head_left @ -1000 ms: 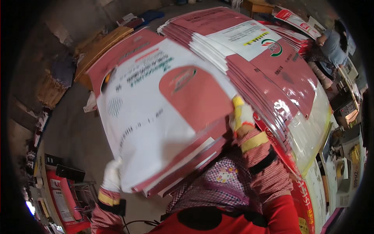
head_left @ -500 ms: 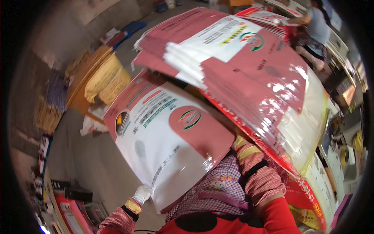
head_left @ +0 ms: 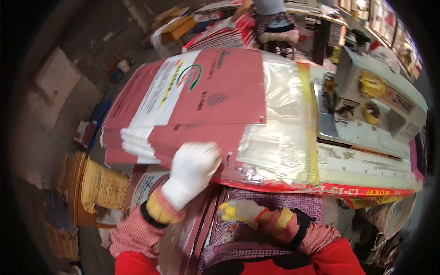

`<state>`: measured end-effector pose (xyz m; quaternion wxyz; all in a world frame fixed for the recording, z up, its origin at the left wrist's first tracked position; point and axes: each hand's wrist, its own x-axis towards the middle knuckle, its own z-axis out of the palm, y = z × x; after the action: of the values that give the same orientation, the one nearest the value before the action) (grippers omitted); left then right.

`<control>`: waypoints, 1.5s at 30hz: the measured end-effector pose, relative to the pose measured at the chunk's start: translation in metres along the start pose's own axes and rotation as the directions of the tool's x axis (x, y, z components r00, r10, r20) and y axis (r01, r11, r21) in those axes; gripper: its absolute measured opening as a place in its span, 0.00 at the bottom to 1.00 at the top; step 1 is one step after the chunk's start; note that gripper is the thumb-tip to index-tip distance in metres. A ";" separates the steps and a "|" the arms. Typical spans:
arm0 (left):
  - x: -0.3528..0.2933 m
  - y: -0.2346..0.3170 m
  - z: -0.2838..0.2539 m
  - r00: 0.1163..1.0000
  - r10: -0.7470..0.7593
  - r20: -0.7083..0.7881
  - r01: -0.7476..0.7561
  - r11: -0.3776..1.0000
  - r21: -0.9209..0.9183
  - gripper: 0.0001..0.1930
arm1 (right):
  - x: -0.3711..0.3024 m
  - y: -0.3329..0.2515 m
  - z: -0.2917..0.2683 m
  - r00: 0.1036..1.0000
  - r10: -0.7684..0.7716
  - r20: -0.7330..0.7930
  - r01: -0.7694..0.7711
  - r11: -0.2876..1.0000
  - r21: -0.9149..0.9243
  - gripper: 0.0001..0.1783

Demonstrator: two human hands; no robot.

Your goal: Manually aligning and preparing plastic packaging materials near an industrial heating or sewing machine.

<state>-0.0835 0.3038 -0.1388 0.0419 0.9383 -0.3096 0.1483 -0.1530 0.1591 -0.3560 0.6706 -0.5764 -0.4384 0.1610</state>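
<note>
My left hand (head_left: 195,172), in a white glove, is over the near edge of a stack of dull-red and white printed plastic bags (head_left: 169,112). Its fingers are curled into a fist, and whatever may be in them is hidden. Above my lap is my right hand (head_left: 240,213), in a white glove with yellow fingertips. Its fingers are bent together with nothing visible in them. More dull-red bags (head_left: 188,229) hang beside my lap, partly covered by my left forearm. The stack's clear plastic ends (head_left: 284,119) reach toward a sewing machine.
The pale sewing machine (head_left: 380,96) stands on the worktable (head_left: 362,167) at the right. Beyond the stack a person (head_left: 272,18) sits by a pile of red-and-white bags (head_left: 224,34). Yellow sacks (head_left: 105,185) stand at the left, with a blue item (head_left: 98,117) behind them.
The printed bag spread over my lap has left my left hand and now lies low at the left. Both hands have moved nearer each other, the left up to the stack. My view has turned right.
</note>
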 end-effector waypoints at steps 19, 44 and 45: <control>-0.016 0.010 -0.005 0.956 0.180 0.231 -0.236 0.941 0.243 0.20 | -0.015 -0.165 -0.128 0.642 0.606 -0.470 0.175 0.481 0.859 0.36; 0.048 0.029 0.004 0.902 -0.253 0.349 0.424 0.380 -0.822 0.10 | 0.078 -0.107 -0.142 0.556 0.250 -0.793 -0.216 0.964 0.153 0.21; 0.045 0.019 -0.006 0.912 -0.330 0.244 0.378 0.446 -0.811 0.11 | 0.076 -0.125 -0.134 0.537 0.327 -0.778 -0.534 0.845 -0.014 0.18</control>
<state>-0.0624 0.2638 -0.1194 0.5122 0.8455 -0.1405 -0.0559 -0.0426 0.0940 -0.2040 0.6500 -0.7596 0.0191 0.0131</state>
